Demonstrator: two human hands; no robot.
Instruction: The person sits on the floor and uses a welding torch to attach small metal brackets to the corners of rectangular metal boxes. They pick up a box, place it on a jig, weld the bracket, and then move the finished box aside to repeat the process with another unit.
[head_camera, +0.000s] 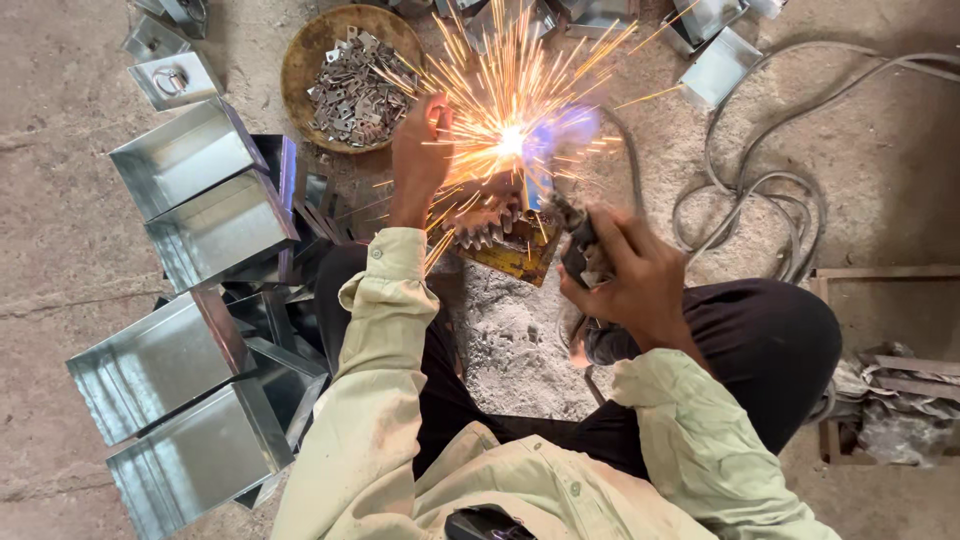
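Observation:
My right hand (630, 275) grips a dark welding electrode holder (578, 240), its rod tip reaching up into a bright arc with flying sparks (510, 140). My left hand (420, 155) reaches forward just left of the arc and holds a small metal piece there, mostly hidden by glare. Below the arc lies a yellowish block (515, 255) with toothed metal parts on it. I sit on the ground in a pale green shirt and dark trousers.
A round pan (300, 60) of small metal brackets stands at upper left. Several shiny sheet-metal trays (190, 155) are stacked along the left. Grey cables (760, 185) coil at right. A wooden frame (880, 275) and scraps lie at far right. Grey ash (510, 340) covers the ground between my legs.

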